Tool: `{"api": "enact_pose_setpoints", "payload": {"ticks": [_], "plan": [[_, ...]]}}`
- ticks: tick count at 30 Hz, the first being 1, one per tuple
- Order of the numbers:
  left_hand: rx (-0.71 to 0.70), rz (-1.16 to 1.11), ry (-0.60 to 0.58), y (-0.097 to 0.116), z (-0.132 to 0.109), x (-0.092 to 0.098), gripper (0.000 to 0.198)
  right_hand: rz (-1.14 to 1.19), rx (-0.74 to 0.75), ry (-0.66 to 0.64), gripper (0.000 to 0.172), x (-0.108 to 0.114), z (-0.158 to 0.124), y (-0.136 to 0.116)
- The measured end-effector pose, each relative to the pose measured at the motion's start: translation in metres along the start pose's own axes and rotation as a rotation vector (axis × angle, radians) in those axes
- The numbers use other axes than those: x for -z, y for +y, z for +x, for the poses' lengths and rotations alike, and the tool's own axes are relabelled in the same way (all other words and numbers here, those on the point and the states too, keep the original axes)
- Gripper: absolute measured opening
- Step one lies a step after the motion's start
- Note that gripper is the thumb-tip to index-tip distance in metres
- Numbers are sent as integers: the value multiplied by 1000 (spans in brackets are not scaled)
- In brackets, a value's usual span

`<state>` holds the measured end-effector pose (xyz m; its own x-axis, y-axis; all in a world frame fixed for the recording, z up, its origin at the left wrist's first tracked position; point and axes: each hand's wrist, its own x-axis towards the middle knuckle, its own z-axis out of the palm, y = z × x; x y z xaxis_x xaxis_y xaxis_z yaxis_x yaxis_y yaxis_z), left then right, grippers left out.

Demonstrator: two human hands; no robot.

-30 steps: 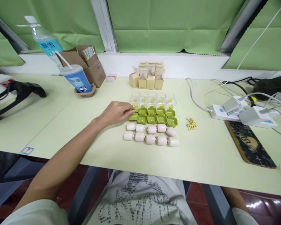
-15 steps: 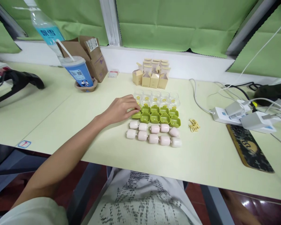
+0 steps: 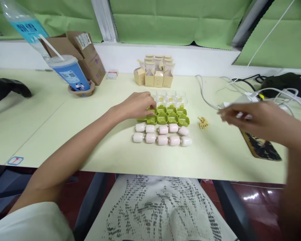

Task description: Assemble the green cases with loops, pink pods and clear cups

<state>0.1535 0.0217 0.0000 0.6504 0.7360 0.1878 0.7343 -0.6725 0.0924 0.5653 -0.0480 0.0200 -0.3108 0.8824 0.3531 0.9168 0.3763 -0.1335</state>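
Green cups (image 3: 162, 118) sit on table (image 3: 110, 157) in 2 rows, long axis L–R, mouths up. L hand (image 3: 139, 105) covers their L end, fingers curled nr thumb; can't tell if gripping any. R hand (image 3: 263, 122), blurred, well R of cups, beyond yellow bits (image 3: 203, 123); grip unclear

Bright, soft light; right hand (image 3: 263, 122) blurred; glare streaks the red floor (image 3: 256, 202)

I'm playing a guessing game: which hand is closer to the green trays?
Left. The left hand is at the left end of the green trays; the right hand is farther right, past the yellow pieces.
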Motion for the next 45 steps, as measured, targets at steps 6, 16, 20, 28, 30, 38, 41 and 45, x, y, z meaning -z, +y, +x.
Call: {"api": "enact_pose_setpoints", "payload": {"ticks": [6, 16, 20, 28, 30, 38, 41, 45], "plan": [[10, 77, 127, 20, -13, -6, 12, 61, -59, -17, 39, -52, 59, 7], [81, 43, 141, 19, -16, -9, 19, 153, -42, -207, 38, -65, 43, 20], [137, 42, 102, 22, -16, -11, 24, 221, -70, -154, 32, -69, 42, 18], [155, -26, 98, 18, -17, -16, 22, 268, -110, -127, 25, -77, 42, 23], [155, -35, 113, 17, -16, -18, 21, 273, -111, -102, 23, -78, 42, 23], [120, -111, 220, 17, -18, -8, 20, 234, -106, -76, 21, -78, 43, 24], [60, -229, 335, 7, -32, 26, 13, 240, -98, -130, 19, -82, 44, 28], [136, -357, 377, -24, -60, 68, 26, 276, -102, -186, 20, -86, 45, 31]]}}
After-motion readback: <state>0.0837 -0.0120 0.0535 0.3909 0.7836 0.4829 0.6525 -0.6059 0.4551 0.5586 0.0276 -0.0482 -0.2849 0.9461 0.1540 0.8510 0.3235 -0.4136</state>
